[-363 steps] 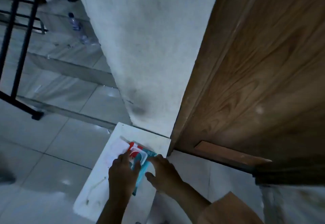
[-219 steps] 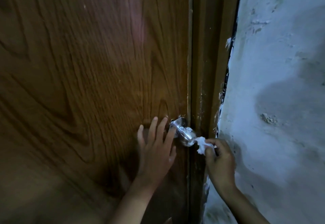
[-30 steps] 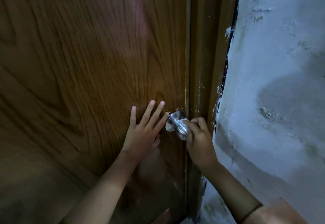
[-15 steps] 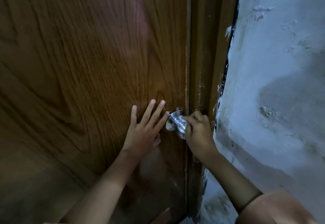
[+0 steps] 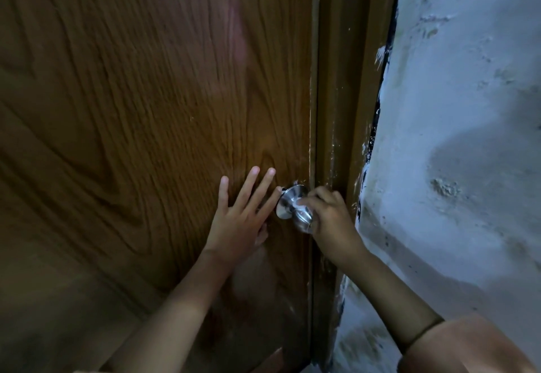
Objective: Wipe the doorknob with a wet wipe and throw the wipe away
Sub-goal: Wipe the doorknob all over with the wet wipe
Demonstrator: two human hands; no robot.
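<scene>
Gleaming chrome doorknob [image 5: 292, 207] (white wipe [image 5: 299, 203] peeking) under clenched right hand [image 5: 330, 214]; left hand [image 5: 240, 214] splayed, empty.

wet wipe [image 5: 299, 204] mostly hidden inside right hand [image 5: 329, 217].

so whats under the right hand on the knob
A bit of white wipe shows under the right hand, pressed on the metal doorknob. The rest of the wipe and the knob's far side are covered.
</scene>
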